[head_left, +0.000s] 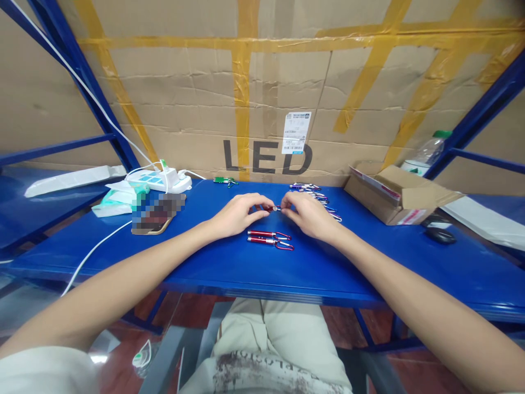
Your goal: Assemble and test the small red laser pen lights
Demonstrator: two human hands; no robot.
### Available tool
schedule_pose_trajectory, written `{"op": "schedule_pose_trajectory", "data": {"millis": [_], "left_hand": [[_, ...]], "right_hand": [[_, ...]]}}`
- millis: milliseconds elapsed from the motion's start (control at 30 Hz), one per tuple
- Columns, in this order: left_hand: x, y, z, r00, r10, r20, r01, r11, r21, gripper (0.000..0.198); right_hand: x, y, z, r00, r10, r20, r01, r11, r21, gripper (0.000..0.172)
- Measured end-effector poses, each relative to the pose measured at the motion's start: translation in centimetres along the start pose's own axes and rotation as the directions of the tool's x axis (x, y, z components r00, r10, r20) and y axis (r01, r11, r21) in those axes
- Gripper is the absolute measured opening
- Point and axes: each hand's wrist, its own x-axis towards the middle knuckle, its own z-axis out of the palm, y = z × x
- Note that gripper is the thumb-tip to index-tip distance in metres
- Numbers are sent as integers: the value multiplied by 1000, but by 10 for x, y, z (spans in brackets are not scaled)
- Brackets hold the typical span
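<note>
- Taped cardboard (184,109) marked "LED" stood behind the blue counter (369,257).
- Over it, the left hand (235,214) and right hand (308,214) pinched one red keychain flashlight (271,208) between them.
- Two more flashlights (268,239) lay just nearer.

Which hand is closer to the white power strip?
Left. The left hand sits right of the power strip; the right hand is farther right. Both pinch one red keychain light.
</note>
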Motion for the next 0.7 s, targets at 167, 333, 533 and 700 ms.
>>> {"op": "schedule_pose_trajectory", "data": {"millis": [167,333,533,700], "left_hand": [[-1,-3,0,999,-26,-25,27,998,51,24],[-2,-4,1,999,-27,-45,31,997,75,26],[-2,-5,0,998,-32,-46,35,996,85,26],[-2,-3,0,999,-20,-26,22,995,96,26]], "right_hand": [[4,-17,-8,987,66,-144,-17,949,315,7],[3,-19,-7,990,33,-135,12,947,322,7],[3,-16,-7,991,32,-128,9,952,305,8],[3,-18,-9,993,51,-108,-14,948,318,8]]}}
